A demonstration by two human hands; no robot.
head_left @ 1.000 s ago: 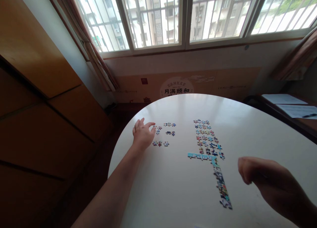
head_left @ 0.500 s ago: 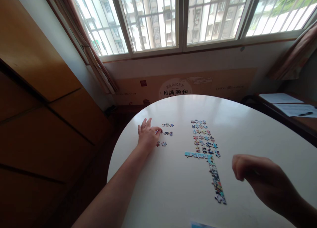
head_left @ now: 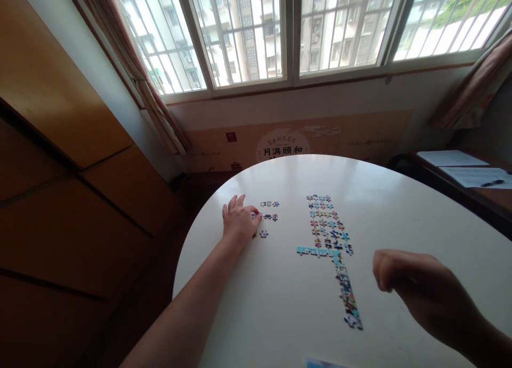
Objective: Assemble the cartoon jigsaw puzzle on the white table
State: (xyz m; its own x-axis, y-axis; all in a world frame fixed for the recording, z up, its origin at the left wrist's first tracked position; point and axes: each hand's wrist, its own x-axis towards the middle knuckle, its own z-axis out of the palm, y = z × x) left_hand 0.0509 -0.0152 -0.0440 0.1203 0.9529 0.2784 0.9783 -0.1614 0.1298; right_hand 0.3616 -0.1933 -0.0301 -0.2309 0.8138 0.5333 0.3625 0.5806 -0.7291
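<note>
My left hand [head_left: 239, 221] is at the far left of the table, thumb and forefinger pinched on a small jigsaw piece [head_left: 253, 215]; the other fingers are raised. Just right of it lie several loose pieces [head_left: 270, 217] in short rows, some partly hidden by the hand. In the middle, rows of loose pieces [head_left: 325, 215] stand above a joined, L-shaped puzzle edge [head_left: 316, 251] with a light blue strip and a darker column. My right hand [head_left: 412, 277] hovers right of that column, fingers curled in; whether anything is inside them is hidden.
The round white table [head_left: 280, 304] carries all the pieces. A blue printed corner [head_left: 320, 363] shows at the bottom edge. Papers [head_left: 476, 177] with a pen [head_left: 492, 184] lie on a side surface at the right. A printed box [head_left: 224, 144] stands behind the table below the barred windows.
The view has shifted very slightly. A piece now shows between the fingers of my left hand. My right hand has hardly moved and remains curled.
</note>
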